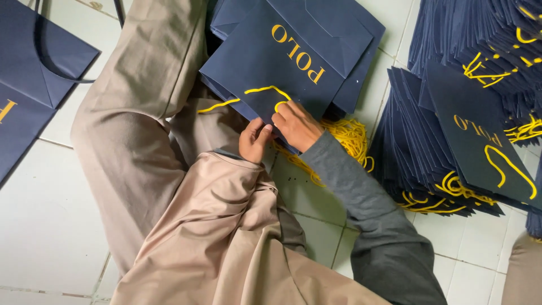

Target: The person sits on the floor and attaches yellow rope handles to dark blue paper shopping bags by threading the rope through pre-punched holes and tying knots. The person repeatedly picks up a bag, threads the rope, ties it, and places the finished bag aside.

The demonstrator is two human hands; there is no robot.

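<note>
A flat navy paper bag (pixel 293 62) with gold lettering lies across my lap and the floor, its top edge toward me. A yellow cord (pixel 257 90) runs along that edge, one end loose to the left. My right hand (pixel 296 125), in a grey sleeve, pinches the cord at the bag's top edge. My left hand (pixel 254 140) holds the bag's edge from beneath, thumb up, touching the right hand. More navy bags lie under this one.
A pile of loose yellow cords (pixel 350 138) lies on the white tiled floor (pixel 45 214) beside my right arm. Stacks of finished navy bags with yellow handles (pixel 457 147) fill the right side. Another navy bag (pixel 28 73) lies at far left.
</note>
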